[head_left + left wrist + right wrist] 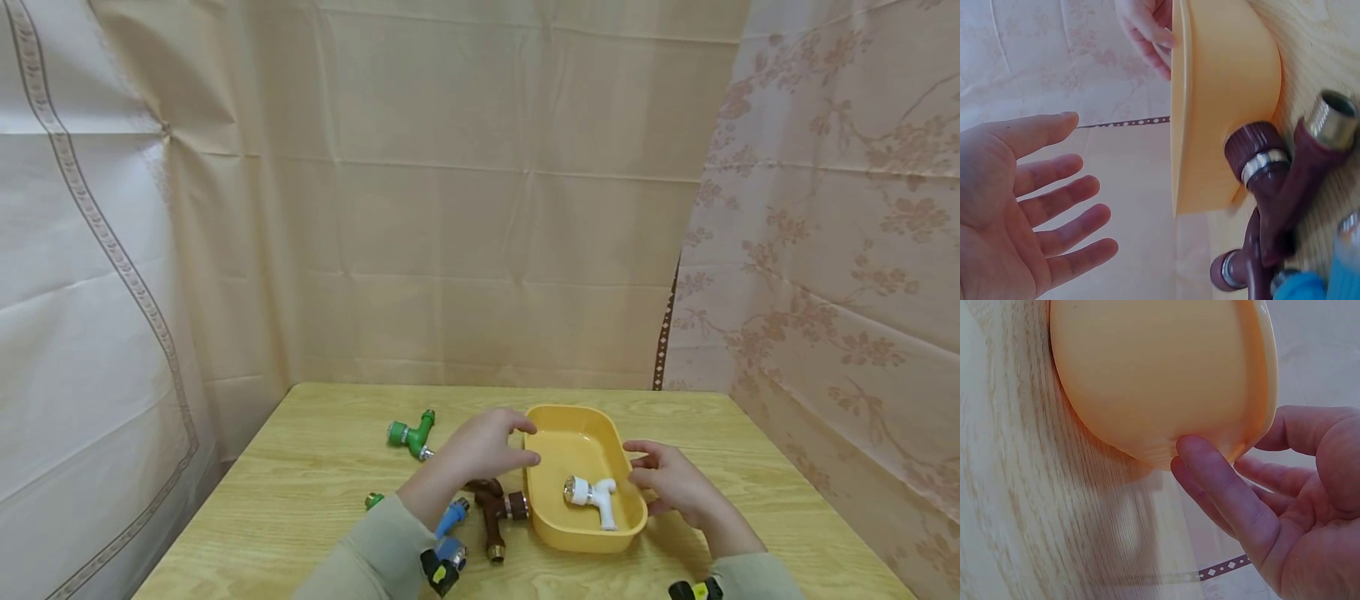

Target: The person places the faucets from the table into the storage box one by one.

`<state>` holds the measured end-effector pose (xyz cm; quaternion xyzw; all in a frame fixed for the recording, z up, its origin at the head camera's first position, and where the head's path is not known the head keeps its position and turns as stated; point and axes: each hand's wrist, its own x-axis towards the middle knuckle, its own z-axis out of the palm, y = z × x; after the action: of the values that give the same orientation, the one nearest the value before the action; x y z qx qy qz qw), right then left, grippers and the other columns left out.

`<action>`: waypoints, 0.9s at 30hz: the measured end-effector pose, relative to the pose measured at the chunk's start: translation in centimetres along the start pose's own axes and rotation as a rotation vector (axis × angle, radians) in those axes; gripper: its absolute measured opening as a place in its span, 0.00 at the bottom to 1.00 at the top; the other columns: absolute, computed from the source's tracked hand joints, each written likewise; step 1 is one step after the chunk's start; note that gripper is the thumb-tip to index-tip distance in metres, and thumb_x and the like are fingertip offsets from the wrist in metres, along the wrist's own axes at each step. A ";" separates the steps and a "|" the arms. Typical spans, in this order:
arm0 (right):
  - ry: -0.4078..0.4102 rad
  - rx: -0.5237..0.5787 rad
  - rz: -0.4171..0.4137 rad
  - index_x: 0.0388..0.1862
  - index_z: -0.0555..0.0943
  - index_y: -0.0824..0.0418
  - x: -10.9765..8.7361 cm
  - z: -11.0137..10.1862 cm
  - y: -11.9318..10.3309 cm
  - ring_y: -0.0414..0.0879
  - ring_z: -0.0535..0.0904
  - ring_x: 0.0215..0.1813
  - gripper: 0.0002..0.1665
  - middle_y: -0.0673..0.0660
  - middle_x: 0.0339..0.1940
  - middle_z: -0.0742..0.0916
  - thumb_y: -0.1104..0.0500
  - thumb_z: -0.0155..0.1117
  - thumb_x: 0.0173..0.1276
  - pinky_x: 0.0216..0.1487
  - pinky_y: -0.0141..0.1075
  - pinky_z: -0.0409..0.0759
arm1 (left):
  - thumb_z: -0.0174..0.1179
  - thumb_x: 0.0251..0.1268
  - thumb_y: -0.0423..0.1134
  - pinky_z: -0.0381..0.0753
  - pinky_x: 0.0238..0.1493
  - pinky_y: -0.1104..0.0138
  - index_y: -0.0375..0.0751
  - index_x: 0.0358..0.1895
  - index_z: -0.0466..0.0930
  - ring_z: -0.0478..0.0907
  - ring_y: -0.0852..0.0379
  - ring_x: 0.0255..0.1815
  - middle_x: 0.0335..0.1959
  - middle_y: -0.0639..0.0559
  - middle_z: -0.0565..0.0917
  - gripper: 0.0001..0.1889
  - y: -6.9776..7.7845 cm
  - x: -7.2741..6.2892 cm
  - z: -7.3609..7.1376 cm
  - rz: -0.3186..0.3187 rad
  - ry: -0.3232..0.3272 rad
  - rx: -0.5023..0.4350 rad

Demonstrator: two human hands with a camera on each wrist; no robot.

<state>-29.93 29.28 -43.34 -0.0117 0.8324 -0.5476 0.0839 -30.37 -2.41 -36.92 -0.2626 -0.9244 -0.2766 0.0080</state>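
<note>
My left hand (487,446) hovers at the left side of a yellow plastic tub (585,540), fingers apart and holding nothing. In the left wrist view the left palm (997,212) and spread fingers stand clear of the tub wall. My right hand (671,483) is at the tub's right side; its fingertips (1194,447) lie against the outer wall, seemingly touching it, with no grip round the rim to be seen. Inside the tub lies a white tap (600,498) with a ribbed white and metal end.
Left of the tub, dark brown taps (491,517) lie close together, one near its wall. Blue taps (452,518), partly hidden by the left forearm, lie beside them. A green tap (420,435) lies farther back, and another green piece (373,500) shows past the sleeve. Curtains surround the wooden table (300,467).
</note>
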 end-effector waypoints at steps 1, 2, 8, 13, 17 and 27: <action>0.000 0.001 0.000 0.76 0.62 0.71 0.0 0.0 0.0 0.55 0.84 0.46 0.34 0.71 0.55 0.78 0.68 0.57 0.73 0.34 0.52 0.87 | 0.70 0.64 0.53 0.80 0.56 0.54 0.51 0.60 0.84 0.79 0.51 0.58 0.60 0.55 0.82 0.23 -0.2 -0.1 -0.2 0.003 0.002 -0.001; -0.003 -0.001 -0.002 0.76 0.62 0.71 0.0 0.0 0.0 0.55 0.83 0.46 0.34 0.71 0.55 0.78 0.68 0.57 0.73 0.34 0.51 0.87 | 0.70 0.64 0.53 0.80 0.56 0.53 0.50 0.60 0.84 0.79 0.51 0.58 0.59 0.55 0.83 0.23 -0.3 -0.3 -0.4 0.008 0.005 -0.002; 0.004 0.000 0.001 0.76 0.62 0.71 0.1 0.0 0.1 0.54 0.83 0.46 0.35 0.71 0.55 0.78 0.69 0.57 0.73 0.34 0.52 0.87 | 0.70 0.64 0.54 0.81 0.55 0.53 0.49 0.60 0.84 0.79 0.48 0.58 0.58 0.55 0.83 0.23 -1.5 -1.3 -1.4 0.040 0.015 0.008; 0.005 0.001 -0.005 0.76 0.61 0.71 0.1 0.1 0.2 0.55 0.83 0.46 0.35 0.71 0.55 0.78 0.69 0.57 0.73 0.34 0.52 0.87 | 0.69 0.65 0.53 0.81 0.54 0.53 0.49 0.60 0.84 0.79 0.48 0.59 0.59 0.54 0.83 0.23 -2.5 -2.1 -2.2 0.050 0.006 -0.005; 0.003 -0.001 -0.008 0.77 0.61 0.71 0.2 0.0 0.3 0.55 0.84 0.46 0.35 0.71 0.55 0.78 0.68 0.57 0.74 0.34 0.52 0.87 | 0.69 0.66 0.53 0.81 0.54 0.52 0.48 0.61 0.83 0.78 0.45 0.61 0.60 0.52 0.82 0.23 -3.2 -2.7 -2.7 0.072 -0.002 -0.002; 0.020 -0.007 -0.006 0.76 0.63 0.71 0.0 0.1 0.1 0.54 0.83 0.45 0.34 0.71 0.55 0.78 0.69 0.57 0.72 0.34 0.52 0.87 | 0.69 0.65 0.51 0.79 0.58 0.50 0.46 0.61 0.82 0.77 0.45 0.62 0.60 0.52 0.82 0.24 -5.1 -3.8 -3.7 0.098 -0.029 -0.027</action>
<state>-29.90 29.20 -43.48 -0.0090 0.8350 -0.5451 0.0742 -30.11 -9.80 -36.98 -0.3115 -0.9067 -0.2843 0.0047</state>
